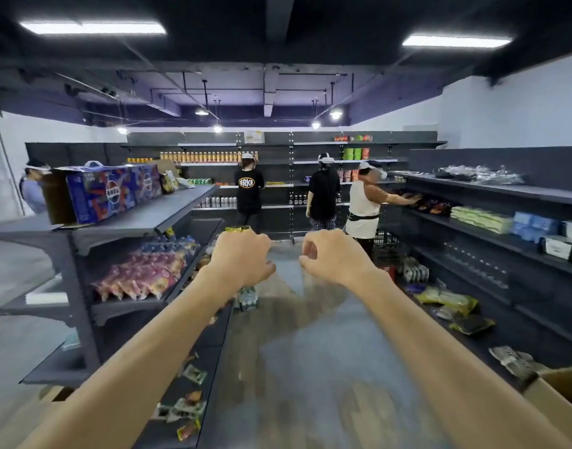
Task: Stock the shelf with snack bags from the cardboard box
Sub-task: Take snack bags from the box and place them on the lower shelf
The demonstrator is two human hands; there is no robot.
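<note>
My left hand [242, 257] is stretched out over the aisle and closed around a snack bag [237, 229], whose yellow crimped top edge sticks up above my knuckles. My right hand [333, 254] is held out beside it, fingers curled loosely, with nothing in it. The dark shelf unit [142, 222] stands on my left and carries pink snack bags [142, 277] on its middle level. Only a corner of the cardboard box [560, 400] shows, at the bottom right.
A blue drinks carton [109, 192] sits on the left unit's top shelf. Several small packets [190, 406] lie on its bottom shelf. The right wall shelving [492, 222] holds packs and bags. Three people [362, 202] stand at the far shelves, another at the far left.
</note>
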